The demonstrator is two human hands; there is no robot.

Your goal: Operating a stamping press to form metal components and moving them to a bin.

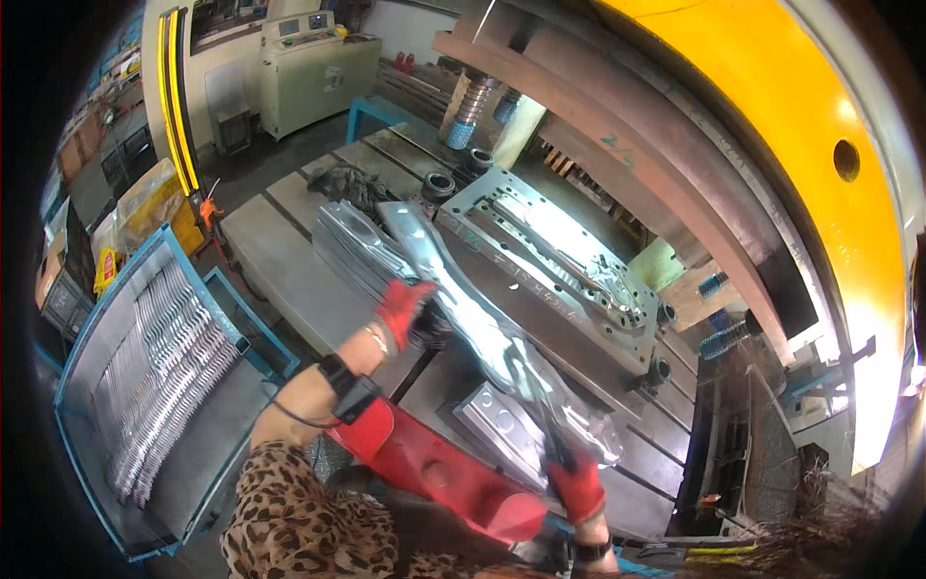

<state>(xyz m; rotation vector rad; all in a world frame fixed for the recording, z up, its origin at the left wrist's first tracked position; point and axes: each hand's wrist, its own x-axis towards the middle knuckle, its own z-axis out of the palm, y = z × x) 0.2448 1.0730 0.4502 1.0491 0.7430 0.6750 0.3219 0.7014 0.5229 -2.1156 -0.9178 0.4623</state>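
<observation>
**Both hands carried a long metal strip over the press bench**

Left hand in a red glove was closed around the upper part of a long shiny metal strip. Right hand, also red-gloved, gripped the near end, fingers wrapped round it. A grip at each end made sense: the strip was long and curvy, so two holds likely kept it level. It hung just above the bench, between a stack of similar strips on the left and the grey die plate on the right, whose long groove roughly matched the strip's shape. Motion blur made it hard to tell if the strip touched the stack. A blue bin of finished pieces sat well left, within reach. A red cover lay by the person's body.
</observation>
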